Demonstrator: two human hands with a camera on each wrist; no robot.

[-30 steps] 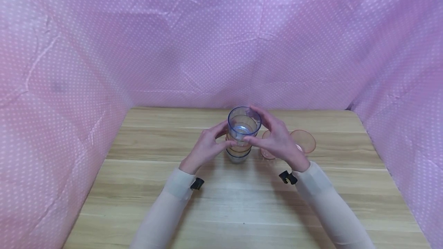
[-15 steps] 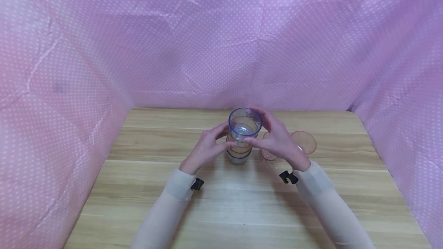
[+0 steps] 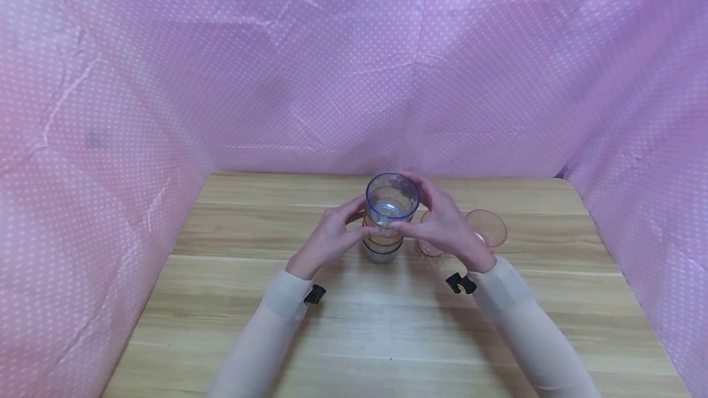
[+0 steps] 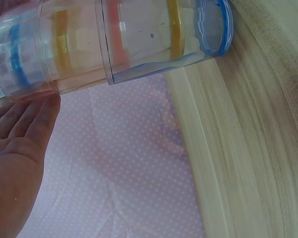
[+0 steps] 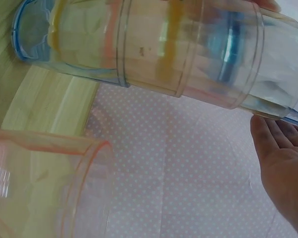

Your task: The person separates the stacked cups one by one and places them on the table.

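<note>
A tall stack of clear plastic cups [image 4: 141, 44] stands upright on the wooden table, one nested in another, with blue, yellow and orange tints showing through the walls. At the top is a blue-rimmed cup [image 3: 394, 204]. My right hand [image 3: 445, 226] holds this top cup, thumb on the near side and fingers around the far right. Just below, on the left, my left hand [image 3: 330, 237] grips the stack between thumb and fingers. Its fingertips [image 4: 49, 101] lie against the cup wall. Parts of the cups are hidden behind both thumbs.
A pink-orange clear cup [image 5: 84, 183] stands close to the right of the stack. In the head view its plastic [image 3: 487, 226] is partly covered by my right hand and wrist. The wooden table [image 3: 354, 336] meets a pink dotted cloth [image 3: 354, 78] at its back and sides.
The blue-rimmed top cup has shifted very slightly right and downward in the head view. Both hands keep nearly the same place and hold.
</note>
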